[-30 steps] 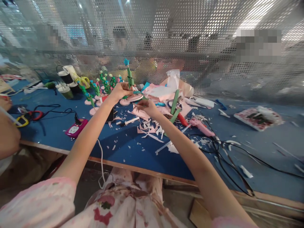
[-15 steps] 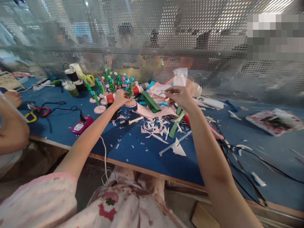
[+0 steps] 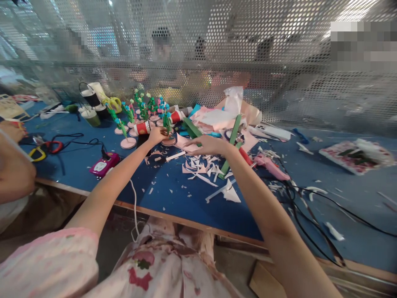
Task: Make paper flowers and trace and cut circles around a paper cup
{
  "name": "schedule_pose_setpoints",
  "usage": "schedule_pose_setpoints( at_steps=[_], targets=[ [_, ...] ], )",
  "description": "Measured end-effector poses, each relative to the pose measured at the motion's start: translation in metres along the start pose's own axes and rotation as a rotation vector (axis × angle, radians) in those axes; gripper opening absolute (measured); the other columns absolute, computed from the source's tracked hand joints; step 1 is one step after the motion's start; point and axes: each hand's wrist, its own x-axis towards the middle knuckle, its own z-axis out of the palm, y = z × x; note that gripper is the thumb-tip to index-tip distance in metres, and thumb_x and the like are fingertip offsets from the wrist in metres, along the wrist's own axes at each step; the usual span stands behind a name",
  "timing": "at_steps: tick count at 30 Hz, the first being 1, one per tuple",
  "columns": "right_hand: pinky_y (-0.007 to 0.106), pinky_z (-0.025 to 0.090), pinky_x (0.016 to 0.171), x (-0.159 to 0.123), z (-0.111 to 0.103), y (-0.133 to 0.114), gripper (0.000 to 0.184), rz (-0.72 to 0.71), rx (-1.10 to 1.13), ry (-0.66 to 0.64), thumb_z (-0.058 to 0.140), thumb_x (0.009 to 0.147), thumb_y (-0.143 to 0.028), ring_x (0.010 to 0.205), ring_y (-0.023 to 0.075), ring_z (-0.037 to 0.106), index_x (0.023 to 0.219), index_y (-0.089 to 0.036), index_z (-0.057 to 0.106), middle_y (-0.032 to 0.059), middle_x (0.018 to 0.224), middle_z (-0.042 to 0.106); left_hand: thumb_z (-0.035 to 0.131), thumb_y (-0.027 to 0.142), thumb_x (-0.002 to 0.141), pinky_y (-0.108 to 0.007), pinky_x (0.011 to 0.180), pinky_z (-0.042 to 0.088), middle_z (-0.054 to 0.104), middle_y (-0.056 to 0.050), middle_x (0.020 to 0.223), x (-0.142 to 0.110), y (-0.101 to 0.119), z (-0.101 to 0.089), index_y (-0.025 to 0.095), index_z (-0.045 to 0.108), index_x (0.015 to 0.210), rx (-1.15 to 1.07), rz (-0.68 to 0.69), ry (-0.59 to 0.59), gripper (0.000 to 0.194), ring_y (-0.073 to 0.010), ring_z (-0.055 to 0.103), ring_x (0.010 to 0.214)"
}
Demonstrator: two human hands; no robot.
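My left hand [image 3: 158, 135] is closed round the green stem of a small paper flower [image 3: 166, 120] that stands on a pink round base [image 3: 169, 141] on the blue table [image 3: 173, 194]. My right hand [image 3: 208, 145] hovers low over pink paper sheets [image 3: 189, 145], palm down with fingers stretched out, holding nothing that I can see. A green paper strip [image 3: 192, 128] lies just beyond it. Several more paper flowers on pink bases [image 3: 128, 142] stand to the left of my left hand.
White and pink paper scraps [image 3: 206, 169] litter the middle of the table. A pink glue gun [image 3: 271, 165] and black cables [image 3: 310, 203] lie right. A pink device [image 3: 101, 165], cups [image 3: 88, 118] and yellow scissors [image 3: 113, 103] sit left. Another person's arm [image 3: 14, 174] is at far left. A perforated metal screen [image 3: 248, 62] backs the table.
My left hand set the flower down on the table and stayed on it. My right hand rose toward the white plastic, then dropped and opened over the pink paper.
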Motion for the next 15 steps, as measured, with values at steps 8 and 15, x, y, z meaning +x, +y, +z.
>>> schedule_pose_setpoints(
  at_steps=[8, 15],
  targets=[
    [0.038, 0.041, 0.104, 0.026, 0.032, 0.005, 0.050, -0.014, -0.068, -0.005, 0.063, 0.081, -0.032, 0.124, 0.0281, 0.052, 0.128, -0.016, 0.059, 0.0096, 0.134, 0.056, 0.078, 0.016, 0.046, -0.039, 0.086, 0.052, 0.073, -0.007, 0.075, 0.002, -0.004, -0.004, 0.013, 0.064, 0.075, 0.072, -0.044, 0.012, 0.033, -0.0289, 0.069, 0.091],
    [0.033, 0.046, 0.097, 0.013, 0.013, 0.013, 0.040, 0.032, -0.012, 0.041, 0.060, 0.083, -0.032, 0.115, 0.0260, 0.060, 0.119, -0.015, 0.065, 0.0106, 0.125, 0.063, 0.082, 0.018, 0.039, -0.040, 0.084, 0.052, 0.070, -0.005, 0.070, 0.000, 0.014, -0.011, 0.014, 0.057, 0.074, 0.064, -0.064, -0.087, 0.042, -0.0246, 0.068, 0.084]
  ],
)
